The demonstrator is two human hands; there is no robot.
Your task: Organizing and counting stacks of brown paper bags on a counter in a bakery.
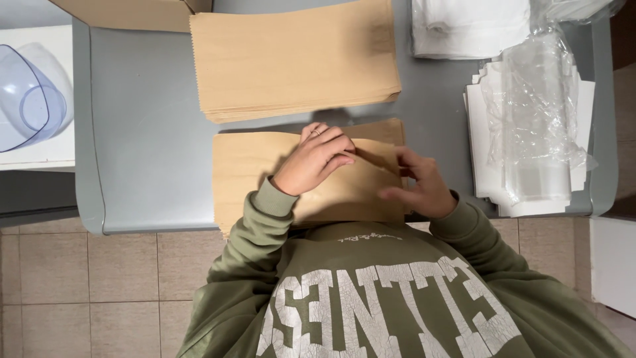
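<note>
A stack of brown paper bags (248, 172) lies at the near edge of the grey table (139, 132). My left hand (315, 162), with a ring on one finger, rests curled on the top bag (361, 192) and pinches its upper edge. My right hand (421, 185) grips the same bag at its right end, thumb and fingers around the edge. The bag's right part is lifted a little off the stack. My green sleeves and sweatshirt cover the stack's near edge.
A second, thicker stack of brown bags (295, 59) lies farther back. A cardboard box (126, 13) is at the far left corner. White sheets under crumpled clear plastic (530, 119) lie at the right, white folded items (470, 26) behind them. A clear plastic container (30, 93) stands left of the table.
</note>
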